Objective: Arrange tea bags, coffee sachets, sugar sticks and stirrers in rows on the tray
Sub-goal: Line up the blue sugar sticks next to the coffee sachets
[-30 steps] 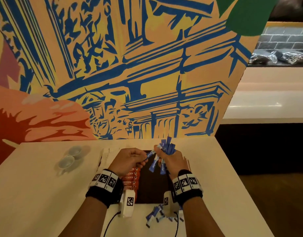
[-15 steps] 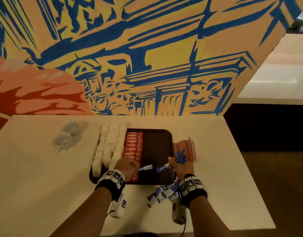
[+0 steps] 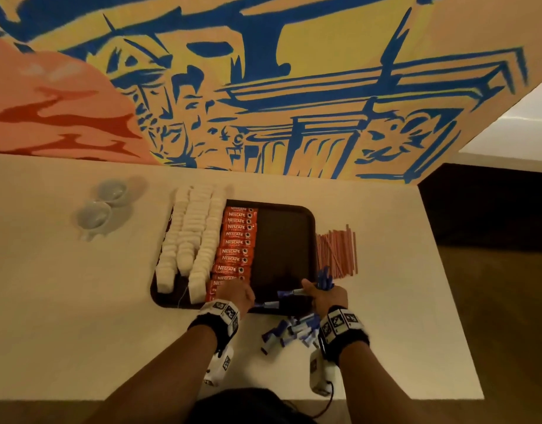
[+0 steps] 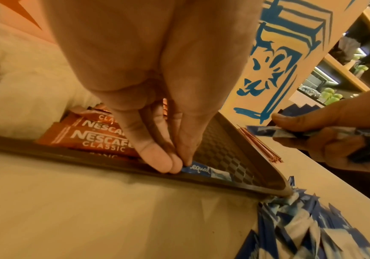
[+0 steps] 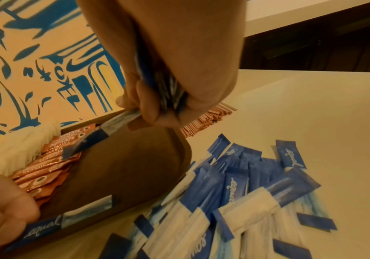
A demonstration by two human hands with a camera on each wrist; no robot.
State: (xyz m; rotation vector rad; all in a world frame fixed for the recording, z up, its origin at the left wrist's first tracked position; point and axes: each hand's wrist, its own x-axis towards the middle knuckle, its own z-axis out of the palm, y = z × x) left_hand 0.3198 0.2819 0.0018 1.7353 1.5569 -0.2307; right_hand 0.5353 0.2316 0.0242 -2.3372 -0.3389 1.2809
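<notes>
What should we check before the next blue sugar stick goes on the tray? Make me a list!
1. First sugar stick lies flat on the tray by its near rim, left hand pinching its end: ok.
2. Right hand holds a bundle of sticks, one poking out ready: ok.
3. Bare tray floor right of the coffee sachets: ok.
4. Tea bags in rows: ok.
5. Stirrers on the tray: not ok, beside it on the table.
6. Loose sugar pile on the tray: not ok, on the table.
</notes>
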